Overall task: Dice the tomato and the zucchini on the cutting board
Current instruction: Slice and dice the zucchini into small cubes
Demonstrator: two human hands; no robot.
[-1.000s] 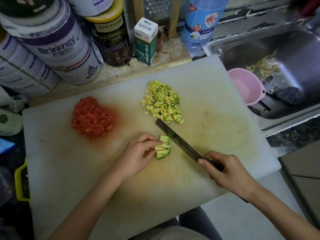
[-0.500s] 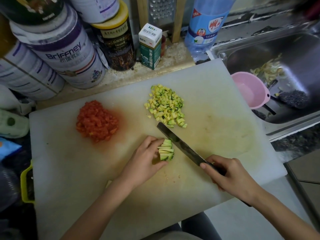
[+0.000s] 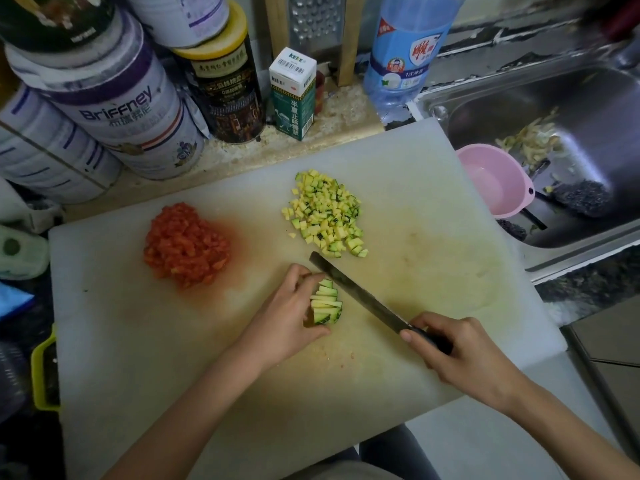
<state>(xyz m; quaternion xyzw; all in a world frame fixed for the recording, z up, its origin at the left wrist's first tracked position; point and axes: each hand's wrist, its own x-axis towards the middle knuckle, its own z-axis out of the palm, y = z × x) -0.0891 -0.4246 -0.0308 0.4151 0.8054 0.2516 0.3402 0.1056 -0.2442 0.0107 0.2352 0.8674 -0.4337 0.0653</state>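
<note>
The white cutting board [image 3: 138,341] on the tabletop carries two finished heaps at its far side: diced tomato [image 3: 187,244] to the left and diced zucchini [image 3: 327,213] to the right. Nearer the person, the left hand [image 3: 287,317] curls its fingers round a small bundle of zucchini strips [image 3: 325,303], holding it from the left. The right hand [image 3: 460,355] is wrapped round the handle of the knife [image 3: 360,299]. The blade runs slantwise just right of the bundle, and the strips point from the left hand toward it, so the next cut should probably cross their length.
</note>
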